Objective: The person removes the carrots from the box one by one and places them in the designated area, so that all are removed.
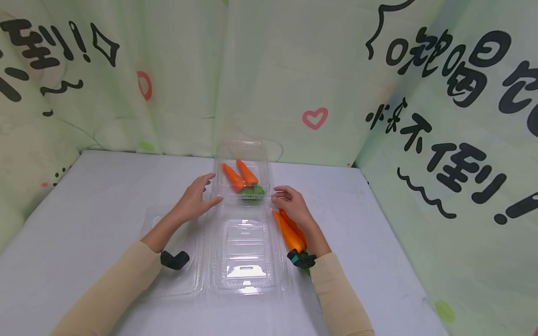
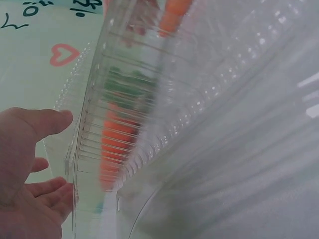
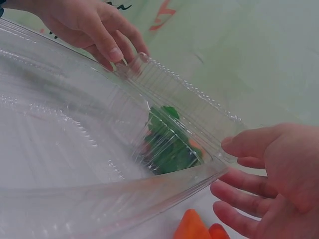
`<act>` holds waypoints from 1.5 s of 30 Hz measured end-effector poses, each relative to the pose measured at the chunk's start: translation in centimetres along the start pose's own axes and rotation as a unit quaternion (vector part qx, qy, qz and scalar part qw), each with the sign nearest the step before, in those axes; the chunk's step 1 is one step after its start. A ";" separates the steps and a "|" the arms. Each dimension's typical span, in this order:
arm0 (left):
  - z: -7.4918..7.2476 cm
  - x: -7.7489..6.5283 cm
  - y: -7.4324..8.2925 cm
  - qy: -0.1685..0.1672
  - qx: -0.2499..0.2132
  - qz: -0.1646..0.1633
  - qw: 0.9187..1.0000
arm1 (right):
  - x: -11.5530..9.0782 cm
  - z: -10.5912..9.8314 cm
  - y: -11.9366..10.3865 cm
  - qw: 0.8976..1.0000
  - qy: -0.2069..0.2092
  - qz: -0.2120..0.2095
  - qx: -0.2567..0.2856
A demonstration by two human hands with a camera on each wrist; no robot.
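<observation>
A clear plastic box [image 1: 265,165] stands at the back of the table, with two carrots [image 1: 233,178] with green tops inside. Along its left side lies my left hand [image 1: 194,199], thumb and fingers spread apart, fingertips right at the wall. At the box's near right corner is my right hand [image 1: 295,205]; in the right wrist view its thumb [image 3: 244,142] meets the rim and its loosely bent fingers [image 3: 249,186] lie just below the corner. Two more carrots [image 1: 290,233] rest on the table beneath the right hand and wrist, partly hidden.
An open clear plastic container [image 1: 248,254] with a ridged base sits between my forearms, with another clear shallow part [image 1: 174,280] on its left under my left forearm. The white table [image 1: 109,200] meets a printed curtain [image 1: 260,84] behind and at both sides.
</observation>
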State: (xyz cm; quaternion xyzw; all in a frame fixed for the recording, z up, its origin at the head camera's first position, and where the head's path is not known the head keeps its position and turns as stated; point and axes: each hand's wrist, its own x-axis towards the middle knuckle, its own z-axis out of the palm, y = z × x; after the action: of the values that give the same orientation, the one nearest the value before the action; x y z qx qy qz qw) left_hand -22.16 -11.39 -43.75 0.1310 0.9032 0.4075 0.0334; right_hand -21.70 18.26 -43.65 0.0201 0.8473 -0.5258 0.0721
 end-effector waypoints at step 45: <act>0.1 -0.1 0.5 -0.013 0.026 0.052 0.998 | 0.9 1.2 -1.4 0.997 0.008 0.014 0.071</act>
State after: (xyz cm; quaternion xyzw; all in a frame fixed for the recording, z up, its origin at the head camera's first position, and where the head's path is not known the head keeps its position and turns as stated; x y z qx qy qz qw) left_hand -21.92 -11.02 -43.41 0.1838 0.9049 0.3833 0.0203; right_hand -22.57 16.55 -43.10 0.0418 0.8080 -0.5833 0.0710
